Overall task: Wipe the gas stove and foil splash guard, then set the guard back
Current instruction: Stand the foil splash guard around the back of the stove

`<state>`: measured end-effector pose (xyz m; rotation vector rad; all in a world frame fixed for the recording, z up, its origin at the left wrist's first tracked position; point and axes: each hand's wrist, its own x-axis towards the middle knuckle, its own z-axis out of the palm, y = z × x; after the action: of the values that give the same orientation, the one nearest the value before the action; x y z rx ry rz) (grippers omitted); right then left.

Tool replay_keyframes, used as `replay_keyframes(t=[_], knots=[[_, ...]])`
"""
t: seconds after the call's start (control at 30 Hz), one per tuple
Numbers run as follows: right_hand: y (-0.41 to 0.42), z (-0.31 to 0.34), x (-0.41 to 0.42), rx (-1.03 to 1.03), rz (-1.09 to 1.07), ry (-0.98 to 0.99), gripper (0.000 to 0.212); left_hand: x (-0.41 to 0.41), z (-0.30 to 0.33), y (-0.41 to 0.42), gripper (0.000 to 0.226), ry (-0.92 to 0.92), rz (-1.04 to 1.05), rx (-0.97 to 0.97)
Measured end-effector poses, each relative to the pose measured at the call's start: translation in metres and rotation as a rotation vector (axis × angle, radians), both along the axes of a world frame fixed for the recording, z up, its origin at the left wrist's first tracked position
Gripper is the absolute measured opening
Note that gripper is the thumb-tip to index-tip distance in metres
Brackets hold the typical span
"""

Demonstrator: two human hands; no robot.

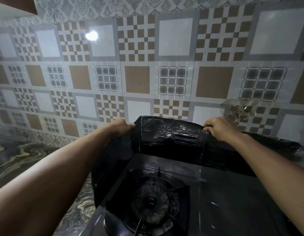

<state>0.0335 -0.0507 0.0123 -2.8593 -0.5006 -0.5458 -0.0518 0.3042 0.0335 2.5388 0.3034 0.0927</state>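
The foil splash guard stands folded around the back and left side of the dark gas stove. It looks dark and creased in the dim light. My left hand grips its top edge at the back-left corner. Further right, my right hand pinches the top edge of the back panel. The left burner with its pan support sits below, in front of the guard. The stove's right part runs out of view.
A patterned tiled wall rises directly behind the guard, with a torn patch at the right. A marbled countertop extends to the left of the stove.
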Motion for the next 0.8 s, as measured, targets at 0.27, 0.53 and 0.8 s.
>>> replay_keyframes(t=[0.27, 0.53, 0.8], knots=[[0.005, 0.004, 0.007, 0.018, -0.022, 0.047, 0.013, 0.013, -0.002, -0.005, 0.026, -0.077, 0.063, 0.195], [0.012, 0.007, 0.004, 0.077, -0.026, 0.097, 0.017, 0.019, 0.004, -0.008, 0.024, -0.008, 0.074, 0.18], [0.015, 0.01, 0.011, 0.094, -0.042, 0.125, 0.02, 0.027, -0.003, -0.006, 0.033, -0.095, 0.11, 0.098]])
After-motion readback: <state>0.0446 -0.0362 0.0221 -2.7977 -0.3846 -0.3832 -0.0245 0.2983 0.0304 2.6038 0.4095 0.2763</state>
